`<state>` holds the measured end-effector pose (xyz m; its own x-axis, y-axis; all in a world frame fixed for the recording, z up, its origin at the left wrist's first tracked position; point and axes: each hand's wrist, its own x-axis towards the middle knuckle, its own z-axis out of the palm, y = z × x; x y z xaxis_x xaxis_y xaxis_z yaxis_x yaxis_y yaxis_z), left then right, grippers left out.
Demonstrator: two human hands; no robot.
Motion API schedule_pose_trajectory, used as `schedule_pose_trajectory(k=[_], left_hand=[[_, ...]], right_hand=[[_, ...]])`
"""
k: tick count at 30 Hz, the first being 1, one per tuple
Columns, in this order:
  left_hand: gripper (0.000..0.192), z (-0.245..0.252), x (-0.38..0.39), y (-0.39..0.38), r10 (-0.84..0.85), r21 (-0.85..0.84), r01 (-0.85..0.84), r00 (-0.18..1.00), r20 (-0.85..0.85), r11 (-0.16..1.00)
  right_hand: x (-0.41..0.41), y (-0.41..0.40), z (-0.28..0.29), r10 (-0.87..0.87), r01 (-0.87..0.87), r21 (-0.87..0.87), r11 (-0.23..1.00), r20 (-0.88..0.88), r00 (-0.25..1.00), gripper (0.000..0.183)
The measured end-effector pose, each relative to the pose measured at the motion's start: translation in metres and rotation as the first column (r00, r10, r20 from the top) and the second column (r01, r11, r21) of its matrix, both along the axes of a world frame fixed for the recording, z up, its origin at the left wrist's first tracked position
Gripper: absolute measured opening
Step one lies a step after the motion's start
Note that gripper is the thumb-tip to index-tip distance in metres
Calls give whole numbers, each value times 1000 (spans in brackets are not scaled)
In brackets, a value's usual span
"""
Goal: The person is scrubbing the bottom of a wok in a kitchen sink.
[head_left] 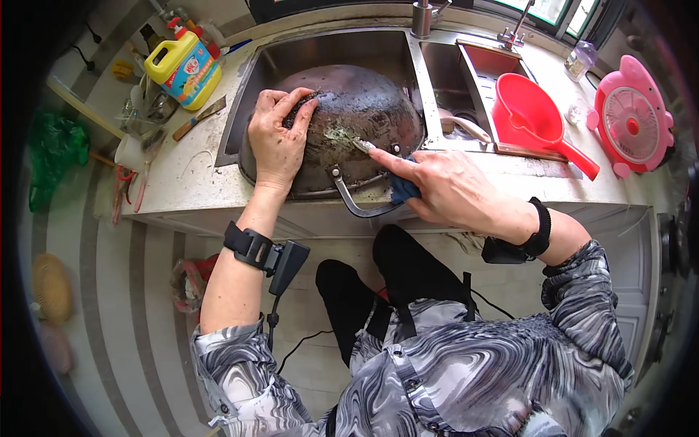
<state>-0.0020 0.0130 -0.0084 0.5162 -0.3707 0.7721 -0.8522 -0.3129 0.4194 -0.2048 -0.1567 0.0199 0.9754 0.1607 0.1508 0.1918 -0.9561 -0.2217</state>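
Note:
A large dark wok (360,109) lies upside down over the left basin of a steel sink (333,46), its metal loop handle (355,205) towards me. My left hand (281,131) rests on its left side, fingers curled round a dark scrubbing pad (295,112). My right hand (458,185) is at the near right edge, gripping a tool with a blue handle or wrap (404,188); the index finger lies along its metal blade (363,145). The blade's tip touches the wok's underside beside a patch of pale green, flaky residue (338,134). The rest of the tool is hidden by my hand.
A yellow detergent jug (185,68) and a wooden-handled knife (199,117) are on the left counter. At right are a red plastic dipper (529,112), a brush (464,125) in the small basin, a pink fan (633,117) and a plastic bottle (580,60). A faucet (421,19) stands behind.

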Motion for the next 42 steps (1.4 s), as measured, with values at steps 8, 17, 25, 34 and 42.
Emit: schedule_pose_trajectory(k=[8,17,25,34,42], left_hand=[[17,-1,0,0,-22,-21,22,1000,-6,1000],[17,-1,-1,0,-14,-11,14,1000,-10,1000],[17,-1,0,1,-7,1,7,1000,-2,1000],[17,1,-2,-1,-7,9,7,1000,-2,1000],[16,-2,-1,-3,-18,-22,19,999,27,1000]], right_hand=[[1,2,7,22,-22,55,998,-10,1000,66],[2,4,18,-39,73,149,986,-221,974,73],[2,4,15,-21,55,194,979,-172,985,70],[8,4,15,-39,69,188,980,-158,987,69],[2,3,13,-40,75,223,972,-156,987,65]])
